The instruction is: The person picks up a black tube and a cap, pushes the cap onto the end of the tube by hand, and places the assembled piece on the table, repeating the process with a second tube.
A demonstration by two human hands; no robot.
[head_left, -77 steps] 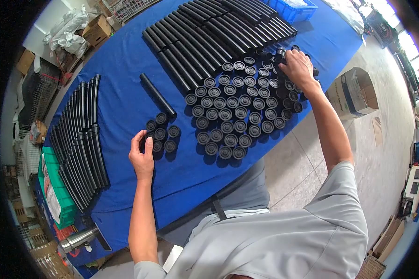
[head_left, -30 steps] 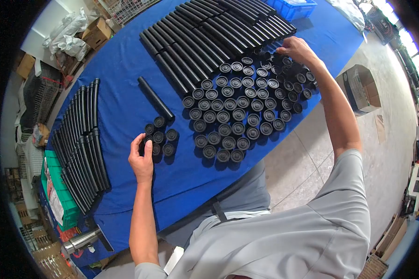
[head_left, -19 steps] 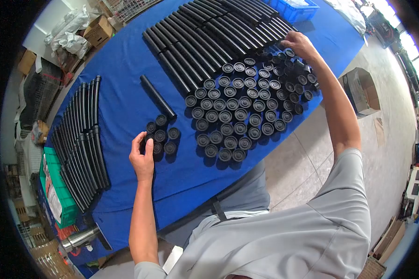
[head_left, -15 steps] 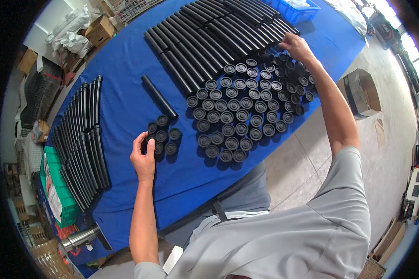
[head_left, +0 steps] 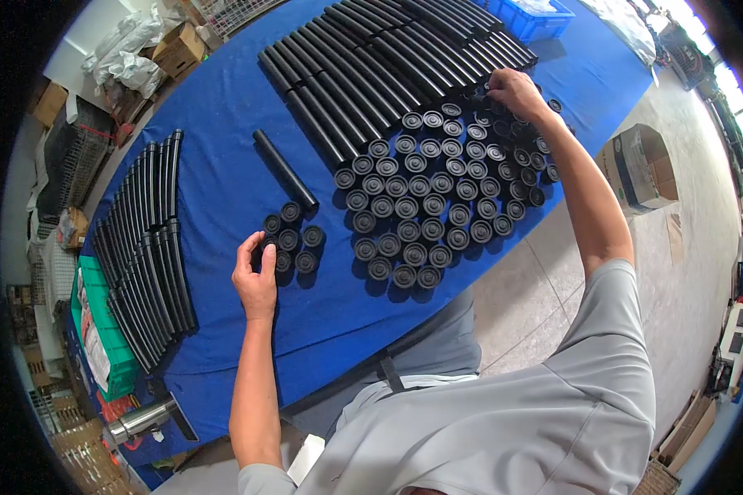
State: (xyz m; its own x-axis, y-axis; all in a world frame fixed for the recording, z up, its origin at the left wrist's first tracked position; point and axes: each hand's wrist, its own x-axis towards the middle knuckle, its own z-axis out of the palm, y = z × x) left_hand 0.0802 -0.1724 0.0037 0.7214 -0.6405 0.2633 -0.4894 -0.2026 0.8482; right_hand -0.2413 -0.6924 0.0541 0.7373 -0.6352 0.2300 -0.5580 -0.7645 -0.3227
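Note:
On the blue cloth my left hand (head_left: 256,276) rests beside a small group of round black caps (head_left: 288,240), its thumb and fingers apart around a cap at the group's left edge. My right hand (head_left: 516,92) is at the upper end of a large cluster of similar caps (head_left: 433,194), fingers pressed together; what they pinch is too small to make out. Rows of black tubes (head_left: 371,74) lie just above that cluster. One single black tube (head_left: 285,169) lies above the small group.
More black tubes (head_left: 149,256) are stacked at the left, next to a green crate (head_left: 120,363). A blue bin (head_left: 537,23) stands at the table's far edge. A metal cylinder (head_left: 144,421) lies at the lower left, and an open cardboard box (head_left: 640,169) is on the floor at right.
My right hand has shifted slightly left and down, onto the upper edge of the large cap cluster. My left hand has stayed by the small group.

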